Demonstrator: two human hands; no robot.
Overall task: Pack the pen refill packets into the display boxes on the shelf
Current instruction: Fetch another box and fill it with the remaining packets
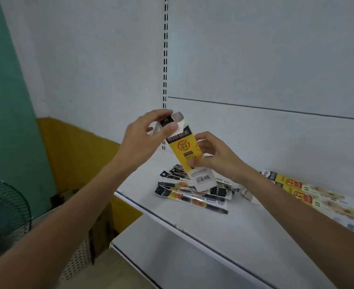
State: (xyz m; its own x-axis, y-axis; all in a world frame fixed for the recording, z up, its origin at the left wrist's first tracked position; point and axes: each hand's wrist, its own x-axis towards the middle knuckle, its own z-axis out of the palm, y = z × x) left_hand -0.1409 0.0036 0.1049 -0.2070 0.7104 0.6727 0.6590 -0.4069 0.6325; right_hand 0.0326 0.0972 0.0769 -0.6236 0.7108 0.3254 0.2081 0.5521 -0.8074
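1. The white back panel (255, 49) of the shelving is filling most of the view, with a slotted upright (165, 59) running down the middle.
2. The white shelf (245, 222) is sticking out toward the near side and carrying all the stock.
3. A green wall (5, 101) is sitting off on the left, with a dark fan (3, 215) poking in at the near left corner.
4. Some flattened yellow boxes (318, 197) are lying on the right side of the shelf, partly hidden behind the right forearm.
5. The pen refill packets (188, 195) are lying in a loose heap mid-shelf, just left of the flat boxes and right under the hands.
6. One yellow-and-black display box (185, 152) is being held in the air above that heap, tilting with its top leaning left. Its top flaps are standing open and a white barcode flap is hanging at the bottom. Can't tell if anything's inside.
7. The left hand (142, 138) is pinching the box's top flap between thumb and fingers.
8. The right hand (215, 155) is gripping the box's lower part, thumb pressing on the front and fingers curling round the back.
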